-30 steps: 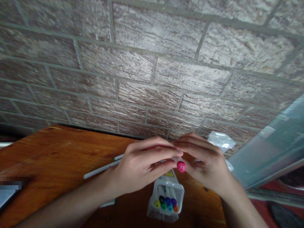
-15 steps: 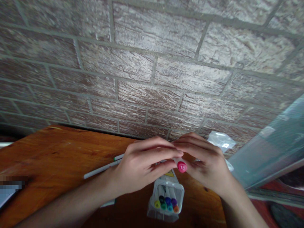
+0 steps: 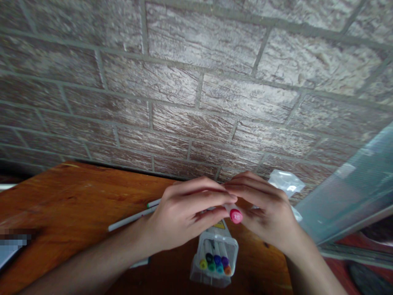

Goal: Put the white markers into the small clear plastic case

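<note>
A white marker with a pinkish-red end (image 3: 236,216) numbered 15 points toward me between both hands. My left hand (image 3: 192,209) pinches its barrel between thumb and fingers. From the other side, the curled fingers of my right hand (image 3: 264,203) close around the marker's far part, which is mostly hidden. Just below the hands, a clear plastic case (image 3: 233,256) lies with its near end uncovered. Several markers (image 3: 217,259) fill it, with yellow, black, green, blue, purple and orange ends showing.
Loose white markers (image 3: 130,219) lie on the wooden table (image 3: 92,190), partly behind my left wrist. A crumpled clear plastic bag (image 3: 287,182) rests past my right hand. The brick wall (image 3: 190,94) rises at the back; a glass panel (image 3: 346,176) stands at right.
The marker's coloured end has shifted very slightly to the right. Both hands and the case keep their places.
</note>
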Action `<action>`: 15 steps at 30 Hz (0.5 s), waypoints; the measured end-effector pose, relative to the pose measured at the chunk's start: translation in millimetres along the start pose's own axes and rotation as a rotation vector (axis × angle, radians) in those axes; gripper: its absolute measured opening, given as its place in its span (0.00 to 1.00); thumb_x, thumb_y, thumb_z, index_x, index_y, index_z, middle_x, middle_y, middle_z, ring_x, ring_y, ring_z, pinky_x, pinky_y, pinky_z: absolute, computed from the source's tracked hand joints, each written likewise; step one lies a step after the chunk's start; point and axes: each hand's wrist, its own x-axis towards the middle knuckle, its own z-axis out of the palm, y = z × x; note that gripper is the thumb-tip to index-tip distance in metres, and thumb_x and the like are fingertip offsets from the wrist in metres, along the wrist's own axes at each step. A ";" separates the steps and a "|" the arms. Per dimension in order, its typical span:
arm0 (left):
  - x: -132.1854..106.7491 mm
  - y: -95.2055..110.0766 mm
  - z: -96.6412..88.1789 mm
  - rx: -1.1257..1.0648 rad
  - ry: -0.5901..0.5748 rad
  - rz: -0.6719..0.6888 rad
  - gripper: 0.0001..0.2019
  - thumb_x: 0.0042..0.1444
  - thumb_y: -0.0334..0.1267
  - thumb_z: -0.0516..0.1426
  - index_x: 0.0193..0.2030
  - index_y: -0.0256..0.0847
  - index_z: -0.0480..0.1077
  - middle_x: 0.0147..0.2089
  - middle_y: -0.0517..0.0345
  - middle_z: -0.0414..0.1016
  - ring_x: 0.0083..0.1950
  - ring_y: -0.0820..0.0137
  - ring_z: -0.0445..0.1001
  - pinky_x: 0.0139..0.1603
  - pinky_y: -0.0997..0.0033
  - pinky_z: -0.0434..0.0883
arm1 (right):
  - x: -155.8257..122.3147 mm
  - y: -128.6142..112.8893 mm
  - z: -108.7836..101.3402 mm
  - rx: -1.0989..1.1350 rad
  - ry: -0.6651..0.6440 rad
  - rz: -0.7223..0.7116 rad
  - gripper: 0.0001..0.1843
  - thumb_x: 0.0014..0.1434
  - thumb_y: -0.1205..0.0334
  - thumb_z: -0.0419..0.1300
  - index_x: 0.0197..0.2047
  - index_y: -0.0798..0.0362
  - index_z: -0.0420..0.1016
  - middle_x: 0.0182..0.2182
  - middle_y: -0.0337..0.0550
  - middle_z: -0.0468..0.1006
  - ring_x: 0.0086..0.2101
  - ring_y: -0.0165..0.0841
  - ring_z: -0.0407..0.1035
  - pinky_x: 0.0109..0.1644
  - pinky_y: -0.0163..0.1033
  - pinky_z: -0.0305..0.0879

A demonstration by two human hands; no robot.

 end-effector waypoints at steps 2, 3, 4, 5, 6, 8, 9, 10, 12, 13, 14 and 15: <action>0.2 -0.1 0.2 0.001 0.001 0.000 0.11 0.63 0.25 0.65 0.51 0.37 0.82 0.47 0.48 0.87 0.44 0.70 0.86 0.48 0.74 0.84 | 0.3 -0.3 0.2 0.000 0.002 0.001 0.09 0.66 0.66 0.69 0.50 0.52 0.82 0.39 0.48 0.85 0.39 0.39 0.77 0.44 0.46 0.75; 0.3 -0.2 0.4 -0.001 0.000 0.000 0.11 0.64 0.25 0.65 0.51 0.37 0.81 0.47 0.48 0.87 0.44 0.69 0.86 0.48 0.74 0.84 | 0.6 -0.5 0.3 -0.002 0.004 0.000 0.09 0.66 0.67 0.69 0.49 0.53 0.82 0.39 0.48 0.85 0.39 0.39 0.77 0.44 0.46 0.75; 0.5 -0.2 0.6 -0.002 -0.002 -0.001 0.11 0.64 0.25 0.65 0.51 0.37 0.81 0.47 0.48 0.87 0.44 0.69 0.86 0.48 0.74 0.84 | 0.9 -0.7 0.4 -0.003 0.005 -0.001 0.08 0.66 0.67 0.69 0.49 0.53 0.82 0.39 0.48 0.85 0.39 0.39 0.77 0.44 0.46 0.74; 0.7 -0.2 0.8 -0.003 -0.002 -0.002 0.11 0.64 0.25 0.65 0.51 0.37 0.81 0.47 0.48 0.87 0.44 0.69 0.86 0.48 0.74 0.84 | 1.1 -1.0 0.4 -0.004 0.005 0.000 0.08 0.66 0.67 0.69 0.49 0.54 0.82 0.39 0.48 0.85 0.39 0.39 0.77 0.44 0.45 0.74; 0.9 -0.1 1.0 -0.003 -0.001 -0.001 0.10 0.63 0.25 0.65 0.51 0.36 0.81 0.46 0.47 0.87 0.44 0.69 0.86 0.48 0.74 0.84 | 1.3 -1.2 0.4 -0.001 0.005 0.000 0.08 0.66 0.67 0.69 0.49 0.54 0.82 0.39 0.48 0.85 0.39 0.39 0.77 0.44 0.45 0.74; 1.2 0.0 1.6 -0.005 0.005 -0.001 0.10 0.63 0.25 0.66 0.50 0.35 0.82 0.46 0.46 0.87 0.45 0.69 0.86 0.49 0.74 0.84 | 1.5 -1.4 0.4 0.014 -0.001 0.004 0.09 0.66 0.66 0.69 0.49 0.54 0.82 0.39 0.48 0.85 0.39 0.39 0.77 0.44 0.46 0.74; 1.2 0.1 1.9 -0.010 0.009 -0.003 0.10 0.63 0.25 0.66 0.50 0.34 0.81 0.46 0.46 0.87 0.44 0.70 0.86 0.49 0.74 0.84 | 1.4 -1.3 0.4 0.024 -0.006 0.008 0.09 0.66 0.66 0.69 0.49 0.53 0.82 0.39 0.48 0.85 0.39 0.39 0.77 0.44 0.46 0.74; 1.1 0.0 2.3 -0.015 0.014 -0.008 0.10 0.63 0.25 0.66 0.51 0.34 0.81 0.46 0.47 0.86 0.44 0.70 0.86 0.49 0.75 0.84 | 1.2 -1.1 0.5 0.034 -0.011 0.015 0.09 0.66 0.67 0.69 0.50 0.52 0.82 0.39 0.48 0.85 0.39 0.39 0.77 0.44 0.46 0.73; 0.3 -0.6 3.0 -0.017 0.024 -0.022 0.12 0.62 0.27 0.67 0.52 0.35 0.81 0.46 0.48 0.86 0.42 0.70 0.85 0.47 0.74 0.84 | 0.6 -0.2 0.6 0.062 -0.011 0.030 0.10 0.65 0.69 0.68 0.50 0.51 0.82 0.40 0.47 0.85 0.39 0.39 0.76 0.44 0.46 0.73; -0.1 -1.1 3.2 -0.012 0.031 -0.030 0.13 0.61 0.27 0.68 0.53 0.36 0.81 0.46 0.49 0.86 0.42 0.70 0.85 0.46 0.74 0.84 | 0.4 0.3 0.7 0.080 -0.006 0.041 0.11 0.65 0.70 0.69 0.50 0.51 0.83 0.40 0.47 0.85 0.39 0.39 0.77 0.44 0.46 0.73; -0.6 -1.7 3.4 -0.004 0.035 -0.038 0.13 0.61 0.28 0.69 0.53 0.36 0.81 0.46 0.49 0.86 0.41 0.70 0.84 0.45 0.74 0.84 | 0.2 0.8 0.7 0.103 0.002 0.054 0.12 0.64 0.72 0.69 0.50 0.50 0.83 0.40 0.46 0.85 0.39 0.39 0.77 0.44 0.46 0.74; -0.9 -2.4 3.3 0.007 0.036 -0.047 0.13 0.60 0.29 0.69 0.52 0.36 0.81 0.46 0.49 0.86 0.40 0.71 0.83 0.43 0.75 0.83 | 0.1 1.2 0.7 0.129 0.014 0.068 0.14 0.63 0.73 0.69 0.50 0.50 0.83 0.40 0.46 0.85 0.39 0.38 0.78 0.44 0.46 0.74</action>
